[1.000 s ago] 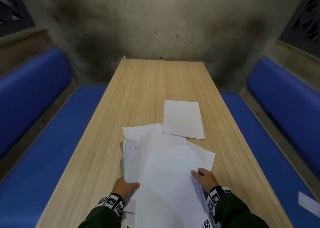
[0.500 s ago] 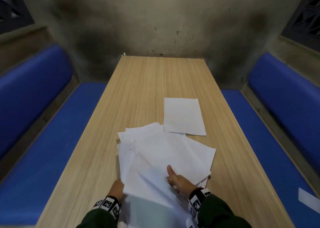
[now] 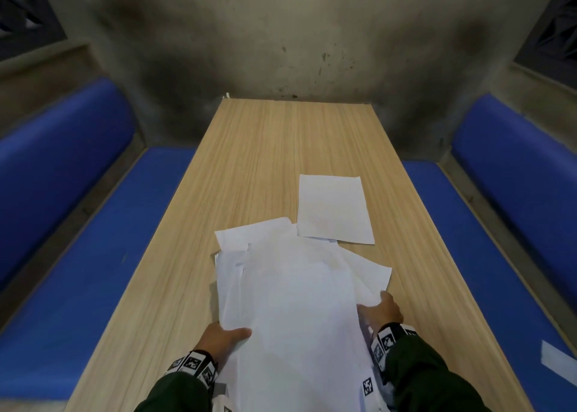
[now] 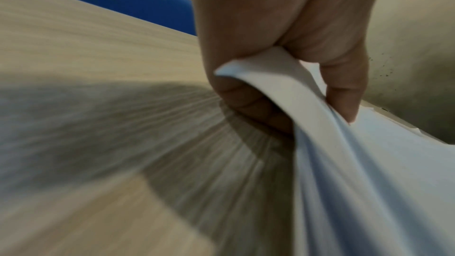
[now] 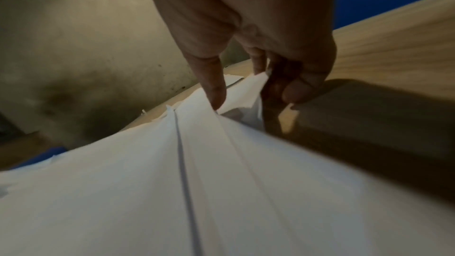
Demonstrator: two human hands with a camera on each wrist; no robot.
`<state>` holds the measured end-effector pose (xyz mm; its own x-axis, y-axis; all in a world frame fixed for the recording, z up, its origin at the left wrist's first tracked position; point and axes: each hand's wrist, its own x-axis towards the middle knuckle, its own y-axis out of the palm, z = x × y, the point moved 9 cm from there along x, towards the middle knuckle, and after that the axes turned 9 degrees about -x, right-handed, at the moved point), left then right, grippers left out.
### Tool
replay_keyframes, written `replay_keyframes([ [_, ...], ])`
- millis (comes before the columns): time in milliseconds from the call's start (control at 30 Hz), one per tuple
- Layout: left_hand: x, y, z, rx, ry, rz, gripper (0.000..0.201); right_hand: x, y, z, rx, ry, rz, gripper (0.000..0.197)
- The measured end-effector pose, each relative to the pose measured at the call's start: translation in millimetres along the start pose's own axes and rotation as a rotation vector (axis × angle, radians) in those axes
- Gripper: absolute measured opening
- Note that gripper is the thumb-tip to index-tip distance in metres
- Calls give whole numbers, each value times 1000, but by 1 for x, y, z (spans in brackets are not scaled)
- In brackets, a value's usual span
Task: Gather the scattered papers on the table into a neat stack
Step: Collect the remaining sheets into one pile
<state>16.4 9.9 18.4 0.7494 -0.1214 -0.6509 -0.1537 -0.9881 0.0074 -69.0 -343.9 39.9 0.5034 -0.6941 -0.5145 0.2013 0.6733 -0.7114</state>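
A loose pile of white papers [image 3: 290, 302] lies on the near half of the wooden table [image 3: 265, 149], its sheets fanned at differing angles. My left hand [image 3: 223, 338] grips the pile's left edge, thumb on top and fingers curled beneath [image 4: 248, 102]. On the right edge, my right hand [image 3: 385, 311] pinches several sheets [image 5: 221, 163], thumb above and fingers under. One single sheet [image 3: 332, 208] lies flat just beyond the pile, slightly to the right, with its near edge over the pile's far corner.
Blue padded benches [image 3: 93, 239] [image 3: 487, 239] run along both long sides of the table. A stained concrete wall [image 3: 281, 36] closes the far end. A white slip [image 3: 559, 357] lies on the right bench near me.
My right hand has moved from the middle of the top sheet back out to the pile's right edge. The top sheets have swung round to lie more square with the pile.
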Motion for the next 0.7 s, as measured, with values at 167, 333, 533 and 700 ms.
replay_keyframes([
  [167,-2,-1,0,11,-24,-11,31,-4,-2,7,50,-84,10,33],
  [333,0,-2,1,-55,-27,-3,47,-9,24,-5,-120,-110,158,41],
  [533,-1,0,-7,-2,-10,20,42,-9,42,-12,-109,-147,261,46],
  [700,-5,-13,-22,16,100,-21,20,-18,13,-1,191,-132,208,17],
])
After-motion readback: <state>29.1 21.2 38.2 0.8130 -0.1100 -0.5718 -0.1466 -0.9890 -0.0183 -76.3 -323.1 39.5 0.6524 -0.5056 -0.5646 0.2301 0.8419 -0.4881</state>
